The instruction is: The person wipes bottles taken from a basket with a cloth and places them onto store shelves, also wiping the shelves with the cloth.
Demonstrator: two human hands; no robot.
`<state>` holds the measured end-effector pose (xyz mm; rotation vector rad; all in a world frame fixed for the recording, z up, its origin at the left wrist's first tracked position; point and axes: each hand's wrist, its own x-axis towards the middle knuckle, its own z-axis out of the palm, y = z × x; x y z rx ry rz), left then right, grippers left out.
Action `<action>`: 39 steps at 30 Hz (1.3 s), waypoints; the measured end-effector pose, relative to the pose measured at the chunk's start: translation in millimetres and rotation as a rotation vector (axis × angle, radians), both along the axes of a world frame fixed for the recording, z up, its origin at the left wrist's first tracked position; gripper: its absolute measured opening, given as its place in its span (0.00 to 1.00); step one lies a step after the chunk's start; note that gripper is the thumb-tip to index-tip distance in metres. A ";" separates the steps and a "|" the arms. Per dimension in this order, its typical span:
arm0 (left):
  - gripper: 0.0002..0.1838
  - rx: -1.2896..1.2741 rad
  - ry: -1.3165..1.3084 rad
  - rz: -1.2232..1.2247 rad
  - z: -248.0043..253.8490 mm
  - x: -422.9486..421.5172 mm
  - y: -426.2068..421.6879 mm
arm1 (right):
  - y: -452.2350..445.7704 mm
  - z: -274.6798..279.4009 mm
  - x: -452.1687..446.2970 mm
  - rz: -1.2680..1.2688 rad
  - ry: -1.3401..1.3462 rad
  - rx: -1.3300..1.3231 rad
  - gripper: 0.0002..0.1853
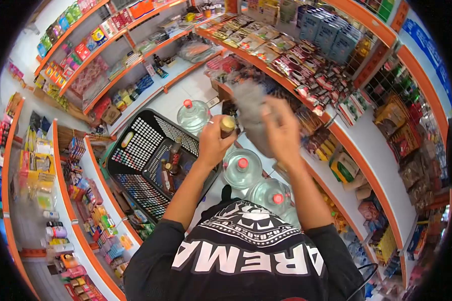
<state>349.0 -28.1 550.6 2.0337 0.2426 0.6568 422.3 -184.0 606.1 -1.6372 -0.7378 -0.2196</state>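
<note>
My left hand (pixel 215 143) is closed around a bottle (pixel 228 124), whose gold-yellow cap points up toward me; most of its body is hidden. My right hand (pixel 282 130) grips a grey cloth (pixel 250 100), which is blurred by motion and hangs just right of the bottle. Below and left of my left hand stands a black perforated plastic basket (pixel 138 138). Inside it are several dark glass bottles (pixel 166 175), some leaning or lying.
Large clear water jugs with red caps, one (pixel 193 116) behind the basket and another (pixel 242 169) near my feet, stand on the floor. Orange-edged shelves surround me, with sachets (pixel 291 62) and blue-grey boxes (pixel 329 35) at right and packaged goods (pixel 55 170) at left.
</note>
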 end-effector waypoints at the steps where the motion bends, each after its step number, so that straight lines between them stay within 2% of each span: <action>1: 0.16 0.160 -0.096 -0.026 -9.6 6.8 -1.6 | 8.3 -6.5 -7.8 0.058 -0.223 -0.071 0.15; 3: 0.17 0.483 -0.294 -0.076 -22.4 15.5 -3.5 | 19.8 -11.7 -32.0 -0.054 -0.280 -0.180 0.12; 4: 0.17 0.484 -0.295 -0.085 -23.1 15.4 -5.9 | 17.7 -13.7 -31.3 -0.063 -0.278 -0.179 0.12; 7: 0.18 0.268 -0.073 -0.167 -21.6 13.4 -14.3 | 9.8 -22.6 -20.0 -0.019 0.010 -0.095 0.11; 8: 0.18 0.265 -0.069 -0.171 -21.1 13.5 -17.2 | 6.5 -29.0 -12.6 -0.022 0.014 -0.097 0.11; 10: 0.19 0.307 -0.121 -0.126 -18.1 13.0 -21.9 | -1.1 -45.6 10.7 -0.176 -0.067 -0.106 0.11; 12: 0.19 0.334 -0.142 -0.105 -13.2 13.5 -24.1 | -11.4 -52.8 35.3 -0.297 0.102 -0.092 0.11; 16: 0.19 0.365 -0.160 -0.120 -10.8 21.5 -29.8 | -22.7 -7.5 13.9 -0.223 -0.111 -0.016 0.12; 19: 0.17 0.320 -0.131 -0.236 -24.8 33.2 -25.0 | -12.1 -7.7 -4.4 -0.125 -0.072 -0.067 0.12; 21: 0.16 0.354 -0.148 -0.190 -22.9 30.9 -29.8 | -11.4 -14.7 -0.8 -0.067 -0.050 -0.093 0.12; 24: 0.15 0.432 -0.184 -0.112 -9.6 28.9 -33.1 | -20.9 -52.1 35.5 -0.229 -0.042 -0.251 0.12; 25: 0.13 0.133 -0.201 -0.151 -1.0 28.6 -30.8 | -27.1 -57.1 38.5 -0.231 -0.041 -0.248 0.12; 27: 0.08 -0.470 -0.236 -0.205 11.7 31.9 -23.3 | -36.7 -61.0 45.1 -0.237 0.164 -0.126 0.14; 29: 0.08 -0.573 -0.296 -0.214 12.8 39.9 -14.9 | -39.1 -59.6 41.9 -0.231 0.273 -0.071 0.15; 31: 0.07 -0.769 -0.416 -0.256 14.7 49.0 -9.6 | -37.2 -40.6 32.3 -0.127 0.129 0.029 0.18; 33: 0.08 -0.771 -0.476 -0.274 16.0 55.0 -16.2 | -29.8 -28.5 18.8 -0.082 0.054 0.085 0.19; 35: 0.09 -0.780 -0.593 -0.313 17.3 59.8 -24.9 | -20.4 -23.1 1.5 -0.019 -0.201 -0.190 0.20; 36: 0.09 -0.780 -0.594 -0.320 19.7 61.2 -26.8 | -23.1 -27.2 1.6 -0.025 -0.204 -0.189 0.20; 39: 0.08 -0.868 -0.531 -0.364 32.9 62.0 -29.1 | -28.8 -58.6 11.1 -0.148 0.032 -0.157 0.27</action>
